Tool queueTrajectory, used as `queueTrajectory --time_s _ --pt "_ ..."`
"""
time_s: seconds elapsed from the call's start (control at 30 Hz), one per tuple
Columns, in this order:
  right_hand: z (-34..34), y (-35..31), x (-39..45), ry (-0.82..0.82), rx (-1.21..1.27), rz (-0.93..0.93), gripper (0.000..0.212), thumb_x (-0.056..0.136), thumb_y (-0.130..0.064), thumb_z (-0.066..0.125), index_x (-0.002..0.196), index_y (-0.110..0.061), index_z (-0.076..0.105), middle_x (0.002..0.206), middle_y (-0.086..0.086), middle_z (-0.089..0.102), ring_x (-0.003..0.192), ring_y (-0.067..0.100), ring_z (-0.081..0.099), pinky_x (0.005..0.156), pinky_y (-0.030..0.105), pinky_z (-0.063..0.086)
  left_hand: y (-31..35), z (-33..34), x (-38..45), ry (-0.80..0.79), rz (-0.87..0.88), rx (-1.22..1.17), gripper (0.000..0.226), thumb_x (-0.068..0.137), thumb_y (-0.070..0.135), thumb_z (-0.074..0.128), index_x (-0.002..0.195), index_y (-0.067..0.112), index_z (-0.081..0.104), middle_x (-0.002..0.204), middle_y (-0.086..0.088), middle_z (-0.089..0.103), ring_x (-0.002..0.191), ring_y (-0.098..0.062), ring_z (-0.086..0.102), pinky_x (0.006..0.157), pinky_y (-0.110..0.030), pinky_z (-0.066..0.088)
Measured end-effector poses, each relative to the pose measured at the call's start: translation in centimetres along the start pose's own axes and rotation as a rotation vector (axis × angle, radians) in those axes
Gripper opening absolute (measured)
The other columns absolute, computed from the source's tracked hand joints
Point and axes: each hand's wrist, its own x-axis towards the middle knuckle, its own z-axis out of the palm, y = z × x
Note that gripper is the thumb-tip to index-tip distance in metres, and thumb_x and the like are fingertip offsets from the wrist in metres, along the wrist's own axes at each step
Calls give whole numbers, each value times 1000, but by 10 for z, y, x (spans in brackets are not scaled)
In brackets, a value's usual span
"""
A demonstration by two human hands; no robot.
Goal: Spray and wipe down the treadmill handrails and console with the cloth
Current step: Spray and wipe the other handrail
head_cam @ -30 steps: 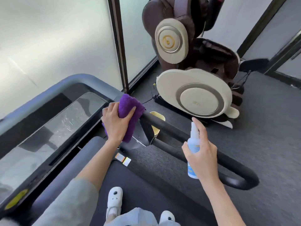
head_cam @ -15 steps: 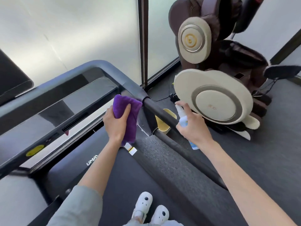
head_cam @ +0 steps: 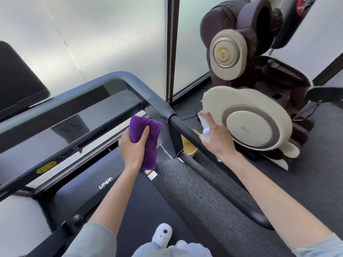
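Cloth [head_cam: 146, 138] clenched in left grip [head_cam: 132, 147]; spray bottle [head_cam: 205, 127] in right grip [head_cam: 217, 140].

On my feed: pale grey-green sleeves [head_cam: 96, 243] pushed up, forearms bare. Light blue trousers [head_cam: 172, 252]. White clog [head_cam: 161, 233] with dark dots.

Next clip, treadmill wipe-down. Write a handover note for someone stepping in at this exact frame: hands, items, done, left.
Left hand grips the purple cloth beside the console's right end. Right hand holds the spray bottle just beyond the right handrail, nozzle near its top end. Done: cannot tell what has been wiped. Left: spray and wipe this handrail, then the console and the other rail.
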Motion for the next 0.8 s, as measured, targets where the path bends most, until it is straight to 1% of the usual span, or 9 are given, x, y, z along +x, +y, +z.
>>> queueTrajectory --time_s 0.13,0.23,0.33,0.4,0.5,0.57,0.63,0.7,0.8 --pt "1 3 -7 -31 3 -32 64 79 -5 62 130 -32 36 58 -9 33 60 34 39 59 36 33 -1 1 -1 -26 -9 -8 36 75 59 68 91 27 64 90 0 66 89 -21 61 84 -37 51" --pt "2 2 -9 13 79 -20 60 78 -1 63 133 -20 48 57 -15 32 58 33 39 59 38 41 -3 2 -4 -68 -8 -9 31 76 58 68 88 29 64 89 0 66 86 -21 61 83 -38 51" --pt "3 -1 -10 63 126 -8 59 78 0 63 133 -16 52 55 -16 31 55 30 38 59 38 44 -1 1 -7 -73 9 4 27 75 60 68 83 35 60 88 3 65 91 -22 60 83 -38 50" --pt "2 1 -8 35 100 -6 60 79 -1 62 133 -22 46 54 -12 32 56 32 40 58 37 40 0 2 -8 -48 9 17 24 78 54 69 83 33 60 89 1 65 93 -25 60 85 -41 50" --pt "-5 9 -13 11 74 -36 63 80 -4 62 126 -34 32 56 -9 33 58 35 43 57 36 38 4 5 -16 8 19 -13 25 80 51 70 79 29 60 87 -3 66 86 -26 61 83 -42 51" --pt "-13 17 -16 25 63 -39 64 80 -5 61 128 -35 31 59 -9 35 60 35 43 57 35 35 6 9 -24 40 15 -8 27 80 54 69 81 29 60 88 -3 66 86 -25 61 83 -41 50" --pt "-22 28 -20 20 61 -27 65 80 -4 60 131 -33 33 60 -9 36 59 32 42 56 34 32 5 15 -37 77 6 -5 28 80 55 68 84 28 60 89 -1 65 84 -20 60 81 -36 50" --pt "-35 42 -29 6 77 -43 67 79 -2 59 134 -32 36 58 -9 35 52 22 39 52 34 30 5 22 -55 111 -4 -14 29 80 55 68 82 28 59 87 0 64 80 -16 57 77 -32 48" --pt "-53 69 -50 -32 117 -108 71 77 1 58 140 -28 41 57 -12 34 50 12 37 53 37 37 4 34 -86 147 -27 -18 24 80 55 68 79 33 58 87 3 64 79 -13 56 77 -29 46"
